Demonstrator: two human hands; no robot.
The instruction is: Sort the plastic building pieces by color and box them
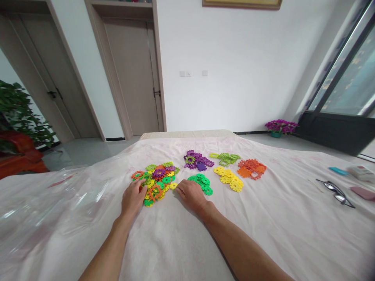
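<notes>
A mixed pile of interlocking plastic discs [159, 181] in green, yellow, orange and purple lies on the cloth in front of me. My left hand [133, 196] rests at the pile's left edge, its fingers loosely bent and apart, with no piece visibly held. On the other side, my right hand [190, 194] has its fingers curled together, fingertips on a yellow disc [173, 186] by the pile's right edge. Just behind that hand sit green discs [202, 182], partly hidden by it. Farther off are groups of purple pieces [197, 160] and yellow discs [229, 178].
Light-green pieces [229, 159] and orange pieces [252, 169] form groups at the back right. Clear plastic packaging [55, 199] covers the left of the tablecloth [175, 242]. Eyeglasses [336, 193], a blue item [338, 171] and a dark pink case [363, 193] lie far right.
</notes>
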